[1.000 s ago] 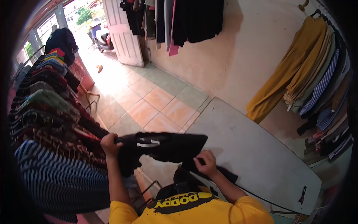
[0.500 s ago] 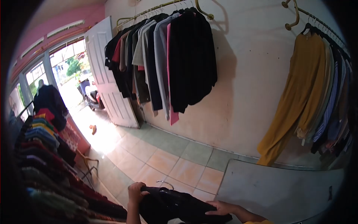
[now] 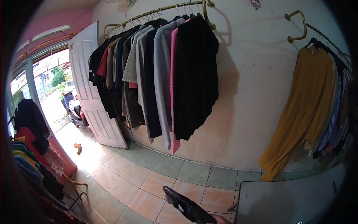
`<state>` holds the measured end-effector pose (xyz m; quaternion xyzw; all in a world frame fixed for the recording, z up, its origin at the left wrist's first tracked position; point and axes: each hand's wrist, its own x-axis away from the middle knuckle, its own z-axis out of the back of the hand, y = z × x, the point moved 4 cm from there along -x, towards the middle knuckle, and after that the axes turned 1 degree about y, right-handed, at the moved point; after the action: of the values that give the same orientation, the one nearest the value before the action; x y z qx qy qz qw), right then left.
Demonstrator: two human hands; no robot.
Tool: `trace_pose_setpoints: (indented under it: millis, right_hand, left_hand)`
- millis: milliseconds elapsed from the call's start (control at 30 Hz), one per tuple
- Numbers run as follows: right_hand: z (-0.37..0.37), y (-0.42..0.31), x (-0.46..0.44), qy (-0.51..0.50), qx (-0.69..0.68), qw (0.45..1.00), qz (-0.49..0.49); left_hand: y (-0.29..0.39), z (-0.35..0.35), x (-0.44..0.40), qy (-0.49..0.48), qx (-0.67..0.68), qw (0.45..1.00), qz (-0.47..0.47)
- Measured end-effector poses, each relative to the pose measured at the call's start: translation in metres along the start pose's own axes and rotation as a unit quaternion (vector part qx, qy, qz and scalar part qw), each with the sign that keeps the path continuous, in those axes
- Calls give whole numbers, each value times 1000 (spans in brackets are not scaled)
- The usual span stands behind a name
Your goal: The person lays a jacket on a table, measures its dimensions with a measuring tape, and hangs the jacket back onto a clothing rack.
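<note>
A black garment [image 3: 192, 210] slants across the bottom middle of the view, its narrow end pointing up and to the left over the tiled floor. It looks shiny in places, and its lower part runs out of the frame. My right hand [image 3: 220, 219] shows only partly at the bottom edge, its fingers closed on the garment's lower right end. My left hand is out of sight. No hanger hook can be made out on the garment now.
Dark and grey jackets [image 3: 195, 78] hang on a brass wall rail [image 3: 156, 14] ahead. A mustard garment [image 3: 298, 112] hangs to the right, above a pale table [image 3: 283, 199]. More clothes [image 3: 33, 168] hang at left. A white door [image 3: 87, 82] stands ajar.
The view has tilted up and shifted right. My left hand, earlier gripping the garment's left end beside a hanger hook, has left the frame. My right hand has sunk to the bottom edge.
</note>
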<state>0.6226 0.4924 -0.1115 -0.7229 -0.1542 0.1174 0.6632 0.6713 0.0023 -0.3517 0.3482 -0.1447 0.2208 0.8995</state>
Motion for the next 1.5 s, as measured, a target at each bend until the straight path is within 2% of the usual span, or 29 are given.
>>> trace_pose_setpoints:
  millis: [133,167,200,233,267,300,333,367,500,533,567,633,667,700,733,767,800,833,900,967,1033,1100,1167,1233,1300,1367,1433,1467,1500]
  right_hand:
    - [-33,15,-44,47,-32,998,-21]
    - [-44,18,-58,61,-49,996,-31]
    - [-50,24,-74,67,-17,997,-21]
    - [-55,28,-87,74,18,997,-14]
    - [-62,21,-97,79,25,996,-21]
    - [-68,9,-111,88,-35,994,-61]
    - [-76,1,-123,99,-97,986,-96]
    - [-82,-3,-131,106,-97,985,-95]
    - [-111,-27,-162,80,-131,979,-135]
    - [-115,-25,-168,52,-72,989,-116]
    - [-119,-25,-176,25,-10,995,-96]
    - [-127,-34,-195,16,-38,994,-105]
    - [-125,-35,-206,29,-57,986,-152]
    - [-122,-37,-216,43,-74,977,-198]
    - [-122,-48,-227,49,-69,977,-193]
    - [-125,-70,-244,36,-45,992,-110]
    - [-127,-88,-263,22,-22,999,-23]
    - [-126,-93,-280,24,-20,999,-9]
    - [-122,-103,-306,46,40,996,62]
    - [-112,-93,-331,53,110,989,77]
    - [-105,-81,-352,38,20,998,41]
    - [-98,-76,-364,50,16,998,27]
    - [-101,-81,-369,56,-22,998,18]
    - [-105,-83,-369,65,-14,997,29]
    - [-111,-85,-371,75,-5,996,39]
    - [-122,-89,-376,133,-73,983,107]
    - [-138,-98,-383,142,-100,980,101]
    - [-146,-104,-387,145,-126,977,97]
    - [-154,-109,-389,154,-125,975,99]
  left_hand:
    - [-33,75,-61,-60,-44,997,31]
    - [-40,88,-108,-65,23,996,60]
    - [-23,111,-138,55,-30,997,-55]
    - [28,143,-153,173,-78,968,-166]
    - [58,157,-179,214,6,952,-219]
    - [115,180,-176,237,35,929,-282]
    - [152,190,-185,204,84,926,-306]
    - [184,196,-196,172,132,918,-331]
    - [318,198,-176,132,38,849,-511]
    - [341,192,-173,106,-20,828,-551]
    - [358,185,-174,81,-77,801,-588]
    - [382,170,-188,10,-127,716,-686]
    - [380,155,-219,-22,-54,717,-695]
    - [384,154,-230,-21,-48,712,-701]
    - [390,154,-245,-36,-35,735,-676]
    - [401,160,-260,-47,-26,756,-653]
    - [413,166,-268,-42,-37,728,-683]
    - [423,173,-274,-39,-51,700,-711]
    - [453,197,-278,-68,-63,691,-717]
    - [487,218,-278,-77,-61,637,-765]
    - [516,232,-290,-103,-82,607,-784]
    - [549,268,-283,-58,17,536,-842]
    - [572,304,-288,22,87,504,-859]
    - [594,335,-290,152,159,501,-837]
    - [625,358,-282,306,200,455,-812]
    - [662,372,-275,354,213,419,-808]
    - [701,380,-263,338,143,397,-841]
    - [713,385,-261,332,148,395,-844]
    - [727,386,-261,348,80,420,-834]
